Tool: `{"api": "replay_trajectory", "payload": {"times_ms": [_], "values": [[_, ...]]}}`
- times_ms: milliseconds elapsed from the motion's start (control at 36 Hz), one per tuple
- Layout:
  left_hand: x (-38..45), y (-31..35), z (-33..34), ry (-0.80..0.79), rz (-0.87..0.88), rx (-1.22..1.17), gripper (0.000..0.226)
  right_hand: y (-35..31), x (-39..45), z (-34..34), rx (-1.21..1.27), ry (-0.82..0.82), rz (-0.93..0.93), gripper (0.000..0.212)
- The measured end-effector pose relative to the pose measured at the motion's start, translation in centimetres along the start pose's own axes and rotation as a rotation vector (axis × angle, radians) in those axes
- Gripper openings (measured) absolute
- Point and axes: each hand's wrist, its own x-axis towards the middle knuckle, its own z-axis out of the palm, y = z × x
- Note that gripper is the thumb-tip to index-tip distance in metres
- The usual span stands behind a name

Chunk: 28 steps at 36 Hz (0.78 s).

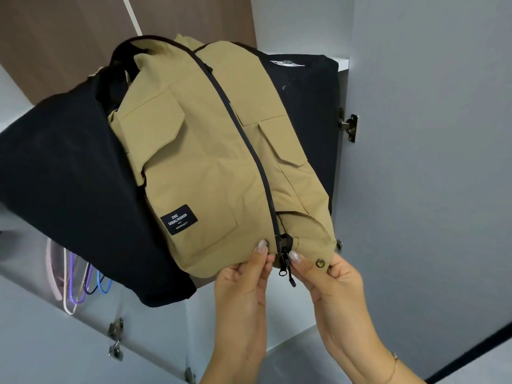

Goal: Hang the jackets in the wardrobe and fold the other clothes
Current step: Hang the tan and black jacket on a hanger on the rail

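A tan jacket (pixel 210 151) with flap pockets and a black label hangs inside the wardrobe, its black zipper (pixel 257 167) running down the front. My left hand (pixel 243 289) pinches the hem just left of the zipper's bottom end. My right hand (pixel 329 284) pinches the hem on the other side, beside a brass snap (pixel 320 263). The zipper pull (pixel 285 266) dangles between my two thumbs. A black garment (pixel 72 173) hangs to the left of the tan jacket and another black garment (pixel 307 106) hangs to its right.
Several empty hangers (pixel 80 284) in purple, blue and white hang at the lower left. The wardrobe's grey side wall (pixel 415 162) carries a metal hinge (pixel 349 126) on the right. More hinges (pixel 115 336) sit on the lower left panel.
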Motion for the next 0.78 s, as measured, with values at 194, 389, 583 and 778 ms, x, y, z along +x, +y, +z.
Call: {"api": "replay_trajectory", "payload": {"times_ms": [194, 389, 583, 778], "values": [[0.01, -0.53, 0.01, 0.01, 0.023, 0.023, 0.038, 0.3, 0.03, -0.27, -0.003, 0.029, 0.018, 0.033], [-0.11, -0.81, -0.28, 0.015, 0.038, 0.023, 0.039, 0.34, -0.14, -0.38, 0.012, 0.028, 0.02, 0.032], [-0.35, -0.99, -0.25, 0.003, 0.036, 0.016, 0.031, 0.32, -0.17, -0.02, 0.011, 0.022, 0.019, 0.032], [-0.01, -0.45, -0.52, 0.027, 0.036, -0.003, 0.027, 0.69, -0.38, -0.38, -0.001, 0.034, 0.022, 0.04]]}}
